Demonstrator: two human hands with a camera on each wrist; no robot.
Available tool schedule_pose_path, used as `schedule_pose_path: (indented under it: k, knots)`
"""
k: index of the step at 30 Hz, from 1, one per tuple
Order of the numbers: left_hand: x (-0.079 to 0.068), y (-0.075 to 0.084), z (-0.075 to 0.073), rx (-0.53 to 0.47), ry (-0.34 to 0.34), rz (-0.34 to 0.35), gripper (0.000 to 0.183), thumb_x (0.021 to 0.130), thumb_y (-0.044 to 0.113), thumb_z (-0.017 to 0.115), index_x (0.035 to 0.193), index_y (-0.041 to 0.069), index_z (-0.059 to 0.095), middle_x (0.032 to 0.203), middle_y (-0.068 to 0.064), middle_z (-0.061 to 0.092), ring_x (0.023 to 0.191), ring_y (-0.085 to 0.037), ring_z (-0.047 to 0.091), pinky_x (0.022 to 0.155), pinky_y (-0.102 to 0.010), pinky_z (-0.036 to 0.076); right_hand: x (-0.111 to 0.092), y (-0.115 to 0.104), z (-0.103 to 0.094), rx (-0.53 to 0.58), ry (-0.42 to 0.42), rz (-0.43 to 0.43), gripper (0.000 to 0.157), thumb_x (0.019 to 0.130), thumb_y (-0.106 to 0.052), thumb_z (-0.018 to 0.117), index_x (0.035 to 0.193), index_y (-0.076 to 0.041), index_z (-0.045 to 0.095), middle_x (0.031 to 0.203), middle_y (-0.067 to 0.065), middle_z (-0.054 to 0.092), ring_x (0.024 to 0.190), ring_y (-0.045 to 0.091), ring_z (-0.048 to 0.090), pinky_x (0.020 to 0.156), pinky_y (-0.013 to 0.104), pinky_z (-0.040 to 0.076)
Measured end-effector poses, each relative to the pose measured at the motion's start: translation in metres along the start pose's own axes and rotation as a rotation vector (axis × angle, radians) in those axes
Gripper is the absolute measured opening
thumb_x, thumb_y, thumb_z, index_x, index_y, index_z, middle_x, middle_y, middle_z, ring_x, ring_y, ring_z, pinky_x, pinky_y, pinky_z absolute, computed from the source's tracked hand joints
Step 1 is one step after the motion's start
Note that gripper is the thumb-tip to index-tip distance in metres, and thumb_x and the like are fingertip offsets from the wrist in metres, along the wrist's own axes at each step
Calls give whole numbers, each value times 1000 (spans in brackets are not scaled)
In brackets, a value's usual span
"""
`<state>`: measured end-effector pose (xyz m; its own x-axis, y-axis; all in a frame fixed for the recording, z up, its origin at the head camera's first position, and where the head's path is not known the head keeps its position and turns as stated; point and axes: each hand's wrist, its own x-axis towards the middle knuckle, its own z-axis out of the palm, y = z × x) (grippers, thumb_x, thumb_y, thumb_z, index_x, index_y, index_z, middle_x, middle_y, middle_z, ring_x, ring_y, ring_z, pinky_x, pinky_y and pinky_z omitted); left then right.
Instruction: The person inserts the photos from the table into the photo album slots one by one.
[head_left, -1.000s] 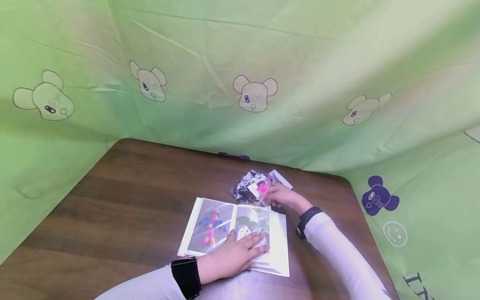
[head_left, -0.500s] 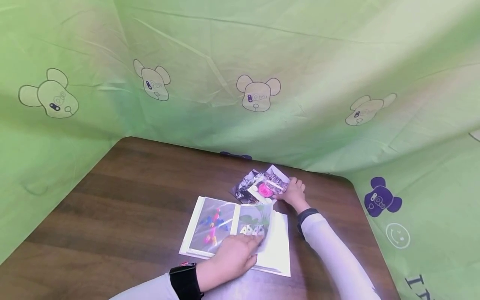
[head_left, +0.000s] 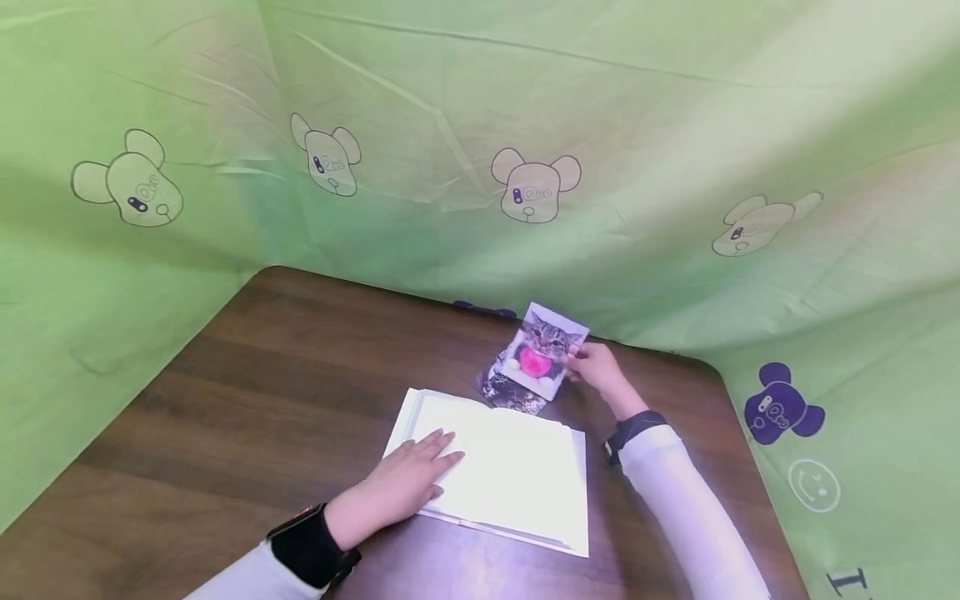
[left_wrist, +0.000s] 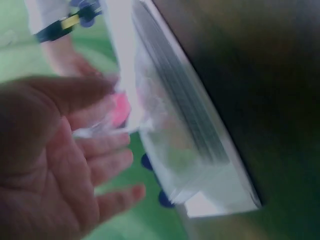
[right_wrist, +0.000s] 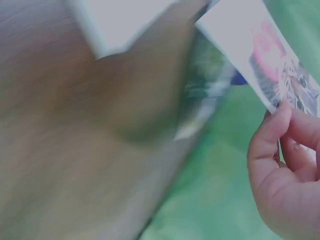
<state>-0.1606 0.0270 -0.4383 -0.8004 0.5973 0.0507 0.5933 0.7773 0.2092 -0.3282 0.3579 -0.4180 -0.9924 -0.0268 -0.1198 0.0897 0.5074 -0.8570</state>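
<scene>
A photo album [head_left: 517, 475] lies spread out on the table, its facing pages showing blank white in the head view. My left hand [head_left: 397, 482] is over the left page with its fingers extended. In the left wrist view, the album's stacked page edges [left_wrist: 177, 85] show beside that hand. Thumb and fingers of my right hand [head_left: 597, 367] pinch the edge of a photo of a cat with a pink ball [head_left: 551, 337]. The right wrist view has this cat photo [right_wrist: 270, 50] tilted and raised from the table.
Under and in front of the held picture, dark patterned photos [head_left: 510, 396] lie near the back of the brown table [head_left: 247, 400]. A green cloth with bear faces [head_left: 420, 167] hangs behind and around the table.
My left hand has moved left with an album page, so blank pages now show instead of the two pictures. My right hand has gripped the cat photo and raised it off the pile.
</scene>
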Motion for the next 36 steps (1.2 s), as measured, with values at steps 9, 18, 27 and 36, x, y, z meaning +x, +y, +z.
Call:
schedule_pose_path:
  k: [9,18,27,36]
  knots:
    - [23,-3,6,-25,-162,8,61,85,22,78,143,14,60,158,-13,50,147,-31,48,106,-57,52,-4,-32,62,429,-265,110,12,98,6,57,89,-1,62,74,0,72,70,8,73,79,25,63]
    - [21,-4,16,-58,-120,-9,60,84,21,76,142,13,61,154,-13,54,143,-32,52,104,-60,52,5,-34,105,497,-264,207,10,100,4,57,103,2,65,81,2,74,75,9,74,76,21,62]
    - [20,-4,15,-60,-106,-20,59,83,21,77,140,14,63,153,-12,56,142,-31,54,104,-59,52,8,-32,108,524,-215,238,8,99,5,57,103,4,64,79,2,72,72,9,73,74,21,62]
    - [21,-3,16,-50,-107,-33,59,83,22,77,140,15,64,153,-11,56,141,-30,54,104,-58,53,7,-30,103,486,-271,266,7,99,4,57,103,4,64,77,4,72,71,11,73,75,24,63]
